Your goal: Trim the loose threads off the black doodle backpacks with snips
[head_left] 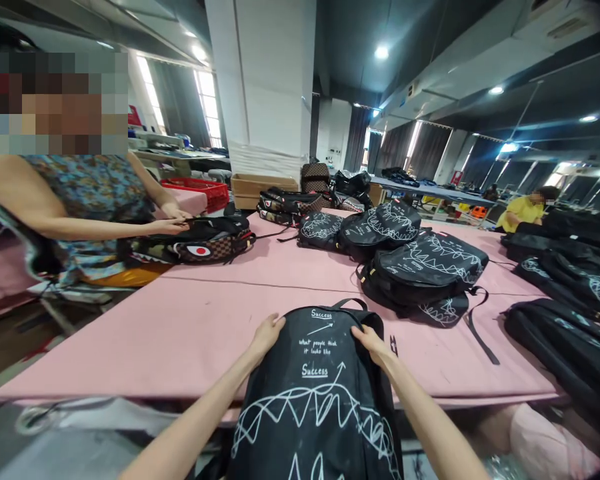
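A black backpack [320,413] with white scribbled lines and the word "Success" stands in front of me at the table's near edge, its printed front facing me. My left hand [269,335] grips the upper left edge, its fingers partly hidden behind the fabric. On the upper right side my right hand [371,341] holds the bag the same way, thumb on the front. The carrying loop [353,303] sticks up behind the top. Just right of my right hand lies a small black tool [394,345], perhaps thread snips.
Several black backpacks [420,267] lie on the pink table [170,327], with more piled at right [560,347]. At left, a co-worker [90,193] handles a checkered and camouflage bag [205,243]. A cardboard box [265,184] and red crate [200,192] stand beyond.
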The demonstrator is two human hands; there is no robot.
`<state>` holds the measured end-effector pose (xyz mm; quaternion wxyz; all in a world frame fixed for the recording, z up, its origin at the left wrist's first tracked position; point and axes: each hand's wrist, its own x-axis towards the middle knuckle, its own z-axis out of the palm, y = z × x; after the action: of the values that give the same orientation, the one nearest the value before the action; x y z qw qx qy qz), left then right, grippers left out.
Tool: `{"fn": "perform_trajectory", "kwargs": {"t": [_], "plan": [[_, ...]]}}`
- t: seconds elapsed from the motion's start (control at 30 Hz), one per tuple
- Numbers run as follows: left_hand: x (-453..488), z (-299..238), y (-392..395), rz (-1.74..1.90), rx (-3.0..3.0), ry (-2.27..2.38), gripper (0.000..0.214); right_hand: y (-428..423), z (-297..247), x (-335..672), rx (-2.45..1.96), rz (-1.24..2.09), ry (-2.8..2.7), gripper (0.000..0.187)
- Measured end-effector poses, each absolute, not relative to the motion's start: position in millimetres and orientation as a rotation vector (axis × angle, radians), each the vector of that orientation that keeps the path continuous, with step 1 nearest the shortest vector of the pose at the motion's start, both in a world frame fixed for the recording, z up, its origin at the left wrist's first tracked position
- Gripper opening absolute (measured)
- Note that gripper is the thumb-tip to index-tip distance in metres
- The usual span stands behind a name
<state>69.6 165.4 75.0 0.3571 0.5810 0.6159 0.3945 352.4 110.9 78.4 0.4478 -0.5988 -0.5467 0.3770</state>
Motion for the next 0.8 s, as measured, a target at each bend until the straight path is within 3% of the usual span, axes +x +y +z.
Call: {"fn": "perform_trajectory", "kwargs": {"t": [0.2,0.3,0.37,0.47,0.57,0.8], "plan": [[27.3,117.3,114.6,1.114,1.377,1.206,0.052,55.1,125.6,344.4,-1.292,1.107,-1.368,0.035],[-2.0,123.7,57.3,1.115,1.484,1.174,0.028,-9.6,142.0,352.5,-1.181,1.055,-1.562,0.015],[-11.4,105.5,13.7,1.068,1.748,1.082,0.015,-49.6,124.8,354.6,-1.214,1.087,-1.709,0.010],[-14.0,58.1,-49.9,0.961,2.144,0.950,0.027,-89.9,71.1,353.4,-1.233,0.963,-1.911,0.020],[-18.0,25.6,-95.8,0.834,2.307,1.111,0.024,-111.2,27.0,351.8,-1.206,0.689,-2.004,0.026],[-42.0,21.9,-108.2,0.772,2.521,1.091,0.033,-115.7,16.6,353.2,-1.249,0.599,-2.009,0.025]]}}
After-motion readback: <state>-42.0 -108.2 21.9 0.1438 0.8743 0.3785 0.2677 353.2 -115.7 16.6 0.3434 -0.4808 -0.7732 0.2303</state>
